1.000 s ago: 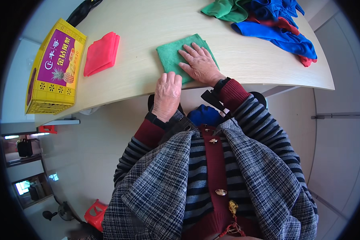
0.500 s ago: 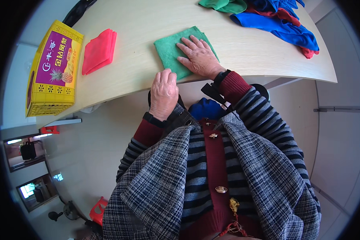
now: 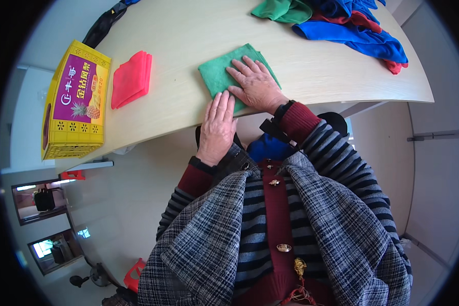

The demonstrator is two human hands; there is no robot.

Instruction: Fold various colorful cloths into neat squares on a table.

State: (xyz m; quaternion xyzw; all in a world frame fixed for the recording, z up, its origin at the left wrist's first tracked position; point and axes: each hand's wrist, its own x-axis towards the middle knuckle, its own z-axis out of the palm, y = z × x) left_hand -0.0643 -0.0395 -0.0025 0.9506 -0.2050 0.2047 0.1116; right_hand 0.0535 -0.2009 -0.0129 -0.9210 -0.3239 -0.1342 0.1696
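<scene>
A green cloth [image 3: 220,71], folded into a rough square, lies flat at the table's near edge. My right hand [image 3: 257,84] rests on its right part, palm down with the fingers spread. My left hand [image 3: 218,125] reaches over the table edge, its fingers stretched out straight and lying on the cloth's near left corner. Neither hand grips anything. To the left, a folded pink-red cloth [image 3: 131,79] lies on the table, apart from both hands.
A yellow carton [image 3: 76,102] with a purple panel stands at the table's left end. Blue, red and green cloths [image 3: 352,38] lie heaped at the far right. A black object [image 3: 104,25] is behind the carton. Red stools [image 3: 133,275] stand on the floor.
My left hand has gone from curled fingers at the cloth's near edge to straight fingers laid on it. My right hand stays on the cloth. The whole view has shifted slightly.
</scene>
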